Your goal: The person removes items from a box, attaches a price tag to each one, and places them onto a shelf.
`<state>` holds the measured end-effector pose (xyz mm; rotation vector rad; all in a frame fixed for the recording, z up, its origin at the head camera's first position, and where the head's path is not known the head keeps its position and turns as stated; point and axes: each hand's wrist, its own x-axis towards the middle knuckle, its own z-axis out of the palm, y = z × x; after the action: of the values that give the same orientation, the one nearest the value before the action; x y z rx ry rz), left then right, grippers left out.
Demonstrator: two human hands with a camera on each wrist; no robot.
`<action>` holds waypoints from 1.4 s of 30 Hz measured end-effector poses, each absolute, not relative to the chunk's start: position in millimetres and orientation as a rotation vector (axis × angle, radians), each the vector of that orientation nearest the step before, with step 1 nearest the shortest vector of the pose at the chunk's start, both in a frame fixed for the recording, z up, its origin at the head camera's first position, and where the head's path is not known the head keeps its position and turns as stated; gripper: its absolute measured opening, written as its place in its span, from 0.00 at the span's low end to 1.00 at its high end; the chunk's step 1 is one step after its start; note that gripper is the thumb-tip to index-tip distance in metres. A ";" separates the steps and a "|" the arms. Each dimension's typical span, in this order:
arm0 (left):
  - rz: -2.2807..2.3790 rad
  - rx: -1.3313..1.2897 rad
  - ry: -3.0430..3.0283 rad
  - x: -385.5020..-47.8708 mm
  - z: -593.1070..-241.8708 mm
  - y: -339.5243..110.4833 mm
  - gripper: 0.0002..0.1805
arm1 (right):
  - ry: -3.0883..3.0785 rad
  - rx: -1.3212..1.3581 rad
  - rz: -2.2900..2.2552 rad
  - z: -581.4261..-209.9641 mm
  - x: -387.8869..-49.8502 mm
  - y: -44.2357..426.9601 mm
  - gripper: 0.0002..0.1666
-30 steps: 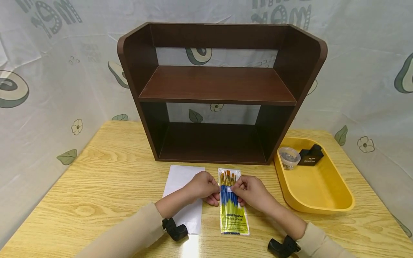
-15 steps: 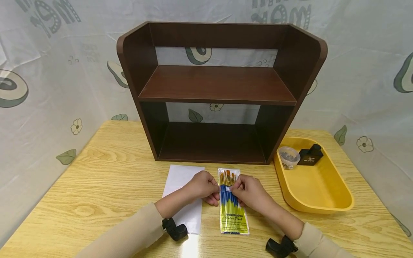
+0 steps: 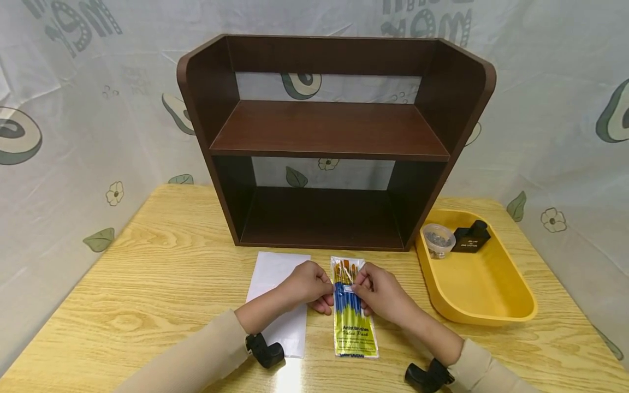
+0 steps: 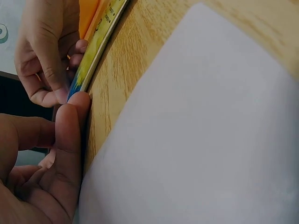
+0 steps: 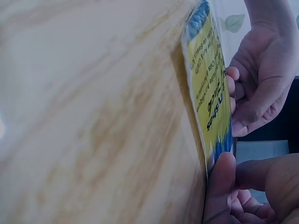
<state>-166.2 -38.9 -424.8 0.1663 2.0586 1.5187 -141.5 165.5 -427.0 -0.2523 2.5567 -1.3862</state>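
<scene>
A clear pack of artist brushes lies on the table, blue handles showing above a yellow-green printed card. My left hand pinches its left edge between thumb and finger, about level with a small white label. On the other side, my right hand holds the right edge, its thumb and forefinger at that label. The right wrist view shows the pack's printed face close up, with the fingertips of both hands at its upper part. A white sheet of paper lies partly under my left forearm.
Behind the pack stands a dark brown two-tier shelf. To the right is a yellow tray with a small clear tub and a black bottle in it. Printed white cloth hangs around the wooden table.
Both hands keep their hold on the brush pack and barely move. The whole view shifts very slightly; nothing else differs.
</scene>
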 end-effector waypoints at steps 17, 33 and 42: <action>1.517 0.199 2.083 -166.8 -423.8 -39.3 0.11 | 2.649 -0.214 -1.270 -425.8 -142.6 156.5 0.11; 1.555 0.172 2.058 -164.7 -423.2 -38.2 0.10 | 2.593 -0.312 -1.337 -426.8 -142.4 165.8 0.06; 1.664 0.143 1.985 -160.4 -422.8 -36.8 0.06 | 2.523 -0.295 -1.427 -427.8 -142.3 171.2 0.06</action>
<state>-160.4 -36.8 -422.8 0.1428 1.9853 1.6645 -142.3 171.2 -427.8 -0.2950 2.5226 -1.4275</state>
